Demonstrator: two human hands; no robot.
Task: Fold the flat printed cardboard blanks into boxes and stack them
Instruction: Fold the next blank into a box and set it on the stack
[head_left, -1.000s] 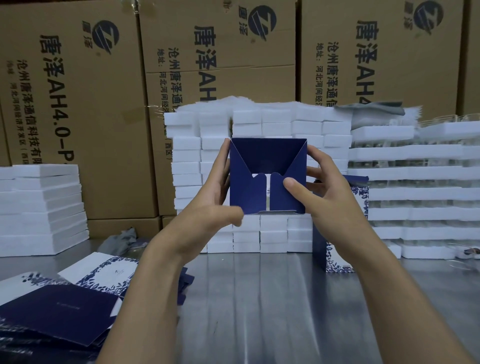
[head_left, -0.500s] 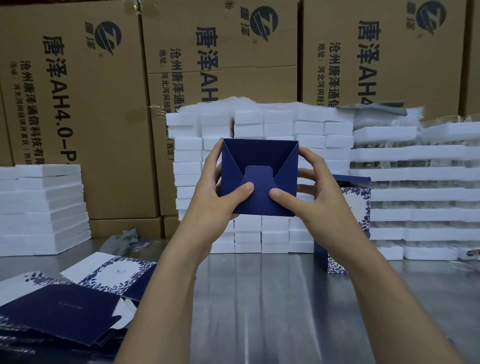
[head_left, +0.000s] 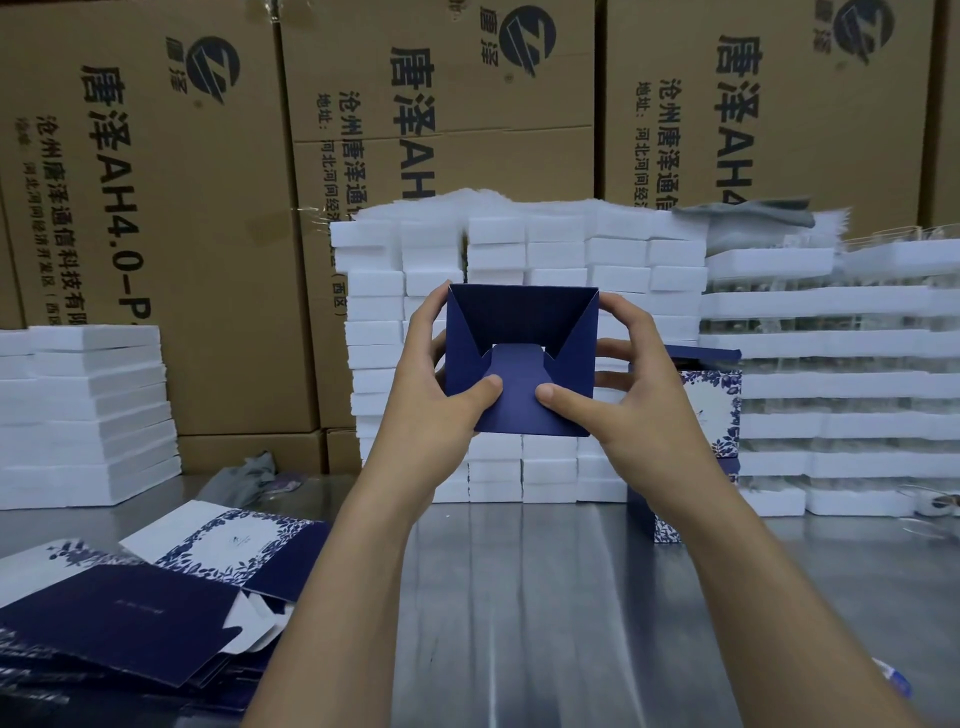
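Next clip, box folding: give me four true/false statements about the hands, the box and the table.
1. The left hand and the right hand hold the navy box above the table. True.
2. The flat blanks lie at the table's right. False: they lie at its left.
3. Both thumbs press the box's centre flap. True.
4. The printed box stands behind the left hand. False: it stands behind the right hand.

Packing area in a warehouse or factory. Brown shipping cartons (head_left: 156, 234) with the same printed logo and "AH4.0" stacked as a wall at the back, white foam blocks (head_left: 556, 254) piled in rows, steel-topped table (head_left: 519, 597), heap of flat printed blanks (head_left: 119, 618) on its left.
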